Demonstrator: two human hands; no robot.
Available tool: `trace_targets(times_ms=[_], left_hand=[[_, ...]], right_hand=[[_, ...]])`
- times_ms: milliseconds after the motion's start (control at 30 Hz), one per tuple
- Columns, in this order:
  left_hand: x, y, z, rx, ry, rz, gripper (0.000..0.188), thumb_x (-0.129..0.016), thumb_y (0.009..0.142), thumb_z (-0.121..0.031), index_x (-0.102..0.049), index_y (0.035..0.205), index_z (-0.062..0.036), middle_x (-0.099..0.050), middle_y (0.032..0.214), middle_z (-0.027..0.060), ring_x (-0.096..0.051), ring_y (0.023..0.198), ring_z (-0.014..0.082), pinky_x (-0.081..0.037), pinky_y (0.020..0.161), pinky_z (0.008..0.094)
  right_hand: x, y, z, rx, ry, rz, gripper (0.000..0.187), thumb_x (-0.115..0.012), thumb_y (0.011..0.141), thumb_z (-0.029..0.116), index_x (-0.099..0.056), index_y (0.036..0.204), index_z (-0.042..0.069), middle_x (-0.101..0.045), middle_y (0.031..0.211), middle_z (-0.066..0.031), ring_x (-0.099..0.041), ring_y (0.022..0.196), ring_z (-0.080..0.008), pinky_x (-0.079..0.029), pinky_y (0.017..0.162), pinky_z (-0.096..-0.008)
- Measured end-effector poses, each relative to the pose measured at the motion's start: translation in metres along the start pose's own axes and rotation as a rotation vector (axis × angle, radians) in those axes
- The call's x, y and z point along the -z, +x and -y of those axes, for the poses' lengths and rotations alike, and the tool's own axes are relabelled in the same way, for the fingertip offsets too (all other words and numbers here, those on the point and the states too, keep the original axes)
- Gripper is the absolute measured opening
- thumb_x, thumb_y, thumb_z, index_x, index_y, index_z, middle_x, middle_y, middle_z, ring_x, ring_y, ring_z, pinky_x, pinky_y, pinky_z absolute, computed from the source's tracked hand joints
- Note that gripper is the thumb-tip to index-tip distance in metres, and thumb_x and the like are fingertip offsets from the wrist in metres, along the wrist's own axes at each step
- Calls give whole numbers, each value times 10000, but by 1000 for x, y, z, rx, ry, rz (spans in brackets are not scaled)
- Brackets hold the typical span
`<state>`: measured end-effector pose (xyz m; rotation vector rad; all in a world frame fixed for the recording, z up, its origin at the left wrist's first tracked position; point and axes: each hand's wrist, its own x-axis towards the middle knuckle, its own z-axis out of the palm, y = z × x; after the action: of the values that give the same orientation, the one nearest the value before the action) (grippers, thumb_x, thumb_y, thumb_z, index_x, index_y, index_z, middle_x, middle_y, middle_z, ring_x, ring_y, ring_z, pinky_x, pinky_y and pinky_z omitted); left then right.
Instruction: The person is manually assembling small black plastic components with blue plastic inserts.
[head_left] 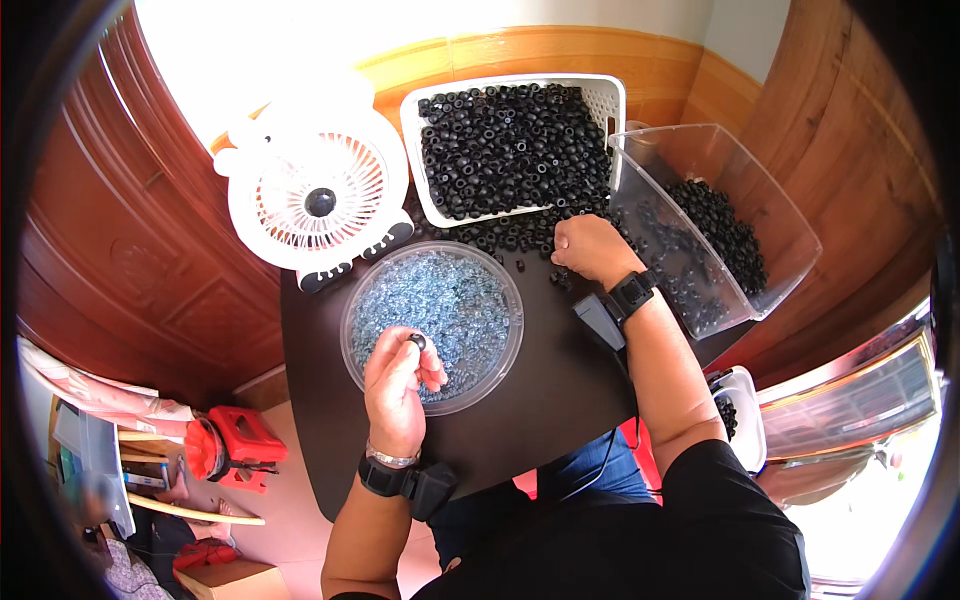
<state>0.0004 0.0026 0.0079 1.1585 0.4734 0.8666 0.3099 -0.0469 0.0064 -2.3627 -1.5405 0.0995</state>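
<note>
My left hand (395, 390) is over the near part of a round clear tub (516, 345) filled with small pale-blue translucent pieces (440, 290). Thumb and fingers pinch a small round black cap (417, 341). At the heap's edge, my right hand (592, 248) is closed beside loose black caps (508, 236) on the dark table (560, 400). Whatever its fingers may hold is hidden from this view. Behind it stands a white basket (412, 150) heaped with many more of the same black pieces.
A white fan (320, 165) stands left of the basket. On the right a clear plastic bin (790, 225), partly full of black pieces, reaches the table's edge. A white container (748, 410) sits lower right. Red stools (245, 445) and another person's feet appear at lower left.
</note>
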Motion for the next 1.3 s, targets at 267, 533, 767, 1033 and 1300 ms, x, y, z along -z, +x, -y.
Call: trace_targets(times_ms=[267,533,767,1033,1300], left_hand=[[4,-2,4,17,41,98,206,-475,943,-224,-521,988,-29,-565,784,65,-551,654,146,-423,593,249],[0,-2,2,55,120,149,272,-497,934,-281,-541,986,-18,-603,832,80,-555,673,129,-419,615,236],[-2,-1,4,25,74,138,254,-507,936,-270,-553,969,-23,-617,851,73,-555,677,118,-415,619,236],[0,-1,5,70,97,159,212,-504,935,-230,-558,955,-27,-618,845,60,-551,675,103,-413,622,228],[-1,-2,6,80,141,147,249,-506,925,-263,-541,941,-16,-605,832,91,-560,673,140,-424,616,238]], right_hand=[[4,-9,60,115,1107,172,234,-636,865,58,-648,1083,-26,-677,862,-53,-606,748,-88,-507,730,-231],[-18,-49,128,322,1604,408,152,-593,922,35,-655,1059,8,-657,906,-30,-597,853,-88,-499,790,-251],[-30,-44,120,419,1574,355,143,-606,921,50,-664,1048,22,-662,933,-34,-600,872,-91,-503,789,-262],[-11,-48,119,416,1407,379,106,-612,899,0,-664,988,22,-655,921,-21,-609,869,-93,-490,810,-255],[-7,-47,115,461,1330,379,108,-636,863,-30,-656,953,25,-654,897,-13,-613,847,-90,-496,803,-260]])
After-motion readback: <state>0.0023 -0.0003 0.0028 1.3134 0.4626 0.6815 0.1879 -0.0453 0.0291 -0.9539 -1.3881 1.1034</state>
